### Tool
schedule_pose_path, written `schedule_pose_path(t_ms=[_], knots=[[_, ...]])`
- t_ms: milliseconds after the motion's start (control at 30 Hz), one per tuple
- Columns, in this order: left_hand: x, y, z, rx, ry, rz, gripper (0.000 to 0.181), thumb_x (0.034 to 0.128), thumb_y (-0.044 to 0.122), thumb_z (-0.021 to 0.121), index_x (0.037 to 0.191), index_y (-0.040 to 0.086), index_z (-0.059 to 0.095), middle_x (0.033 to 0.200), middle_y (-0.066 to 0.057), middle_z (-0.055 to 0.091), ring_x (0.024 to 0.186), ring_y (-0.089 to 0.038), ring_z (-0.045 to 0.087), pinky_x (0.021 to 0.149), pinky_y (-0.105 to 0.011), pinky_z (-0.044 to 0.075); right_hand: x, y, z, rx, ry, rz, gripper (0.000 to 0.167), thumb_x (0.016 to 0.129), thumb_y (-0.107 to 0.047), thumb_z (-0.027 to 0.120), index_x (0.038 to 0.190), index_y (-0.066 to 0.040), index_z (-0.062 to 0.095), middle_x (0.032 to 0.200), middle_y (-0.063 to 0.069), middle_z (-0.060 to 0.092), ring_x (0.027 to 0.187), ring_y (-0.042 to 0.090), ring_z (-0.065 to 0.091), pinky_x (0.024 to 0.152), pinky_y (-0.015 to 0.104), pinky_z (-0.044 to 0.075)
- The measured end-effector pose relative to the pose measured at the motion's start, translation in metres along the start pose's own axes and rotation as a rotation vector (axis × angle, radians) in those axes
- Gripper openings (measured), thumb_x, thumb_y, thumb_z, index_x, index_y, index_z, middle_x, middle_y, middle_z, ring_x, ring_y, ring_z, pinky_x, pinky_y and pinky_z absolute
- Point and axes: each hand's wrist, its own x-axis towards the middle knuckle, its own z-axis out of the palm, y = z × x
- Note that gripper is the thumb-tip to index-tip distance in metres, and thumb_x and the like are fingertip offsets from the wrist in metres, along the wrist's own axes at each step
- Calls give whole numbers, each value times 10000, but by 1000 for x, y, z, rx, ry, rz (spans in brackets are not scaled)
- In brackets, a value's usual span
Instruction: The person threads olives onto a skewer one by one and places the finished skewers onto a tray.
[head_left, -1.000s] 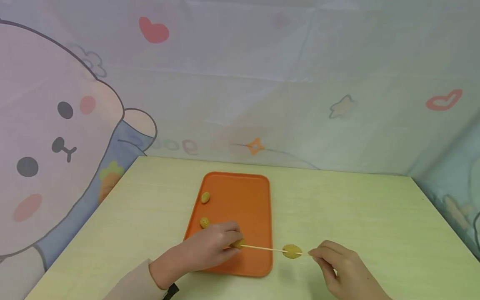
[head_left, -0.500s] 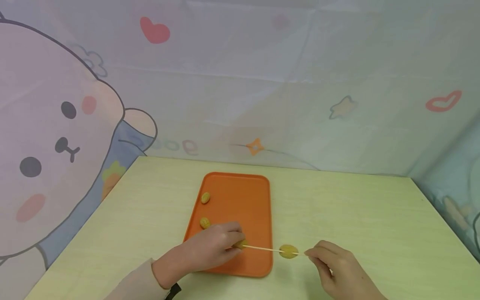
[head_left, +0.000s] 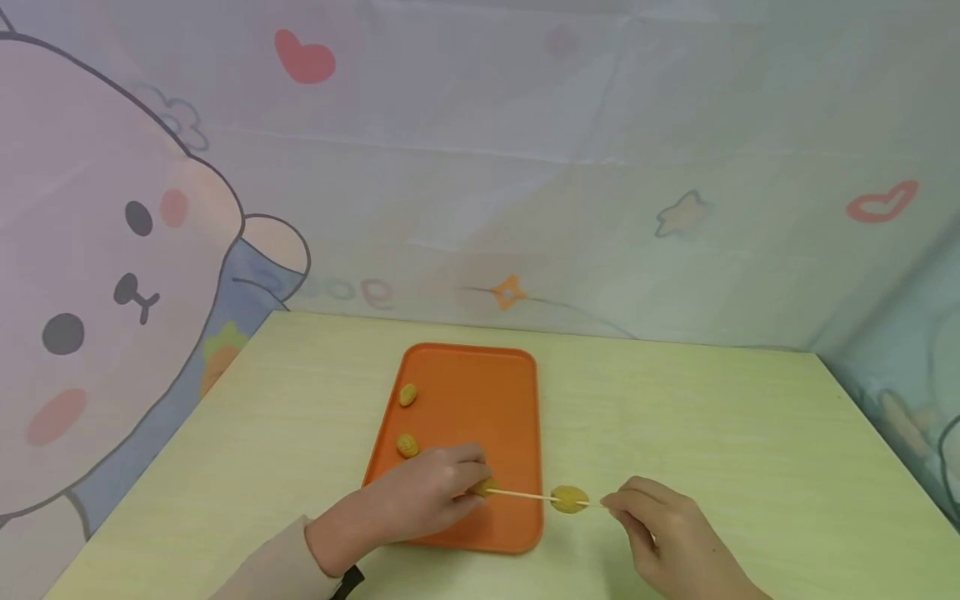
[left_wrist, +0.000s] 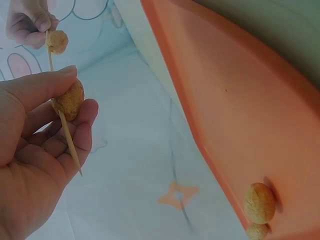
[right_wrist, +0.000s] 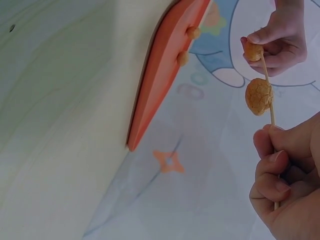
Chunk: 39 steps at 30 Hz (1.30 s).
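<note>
From my distant place I see the left hand (head_left: 431,496) above the tray (head_left: 487,400), its thumb and fingers pinching one yellow-brown lump (left_wrist: 71,102); the pointed end of a thin stick (head_left: 521,495) comes out of this lump, in front of the palm. The right hand (head_left: 675,537) is above the bench (head_left: 675,417), its fingers curled and grasping the stick's other part. A second lump (head_left: 570,499) sits on the stick between both hands, near the right fingertips. A third lump (head_left: 407,446) and a fourth lump (head_left: 407,394) lie on the tray
</note>
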Motion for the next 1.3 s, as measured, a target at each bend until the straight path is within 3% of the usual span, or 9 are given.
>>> schedule_pose_path(t_ms=[33, 100, 200, 233, 900, 1300], knots=[[0, 0, 0, 1, -1, -1, 125, 847, 27, 719, 964, 2, 681, 876, -1, 566, 704, -12, 516, 658, -63, 442, 0, 0, 1, -1, -1, 4, 219, 991, -125, 498, 879, -82, 681, 803, -72, 583, 671, -21, 463, 575, 61, 389], [1, 1, -1, 2, -4, -2, 117, 850, 30, 717, 959, 4, 681, 874, 2, 564, 705, -10, 515, 657, -66, 443, 0, -1, 2, -10, -5, 17, 135, 904, 29, 620, 873, -87, 681, 795, -76, 582, 667, -29, 457, 566, 59, 382], [2, 3, -2, 10, -9, 1, 105, 856, 38, 714, 952, 10, 682, 873, 6, 563, 708, -5, 516, 657, -69, 444, 1, -2, 3, -26, -10, 39, 389, 646, 224, 733, 863, -96, 682, 783, -88, 576, 661, -43, 444, 554, 56, 372], [3, 3, -2, 10, -9, 2, 103, 856, 40, 714, 950, 11, 682, 872, 4, 564, 709, -8, 517, 658, -71, 444, 1, -2, 4, -29, -9, 41, 399, 636, 230, 733, 858, -97, 682, 779, -91, 574, 658, -45, 441, 551, 55, 370], [10, 2, 4, 51, -9, 23, 64, 849, 19, 712, 900, 33, 676, 846, 6, 562, 689, -10, 498, 634, -49, 423, 4, -4, 9, -27, 12, 33, 411, 614, 250, 721, 846, -88, 684, 788, -89, 600, 666, -5, 511, 592, 69, 421], [13, 5, 8, 44, -26, -12, 60, 863, 38, 703, 921, 30, 689, 855, 11, 562, 695, -8, 500, 645, -49, 426, 5, -10, 11, -28, -62, 134, 396, 651, 234, 718, 861, -101, 696, 800, -93, 613, 694, -18, 531, 580, 107, 457]])
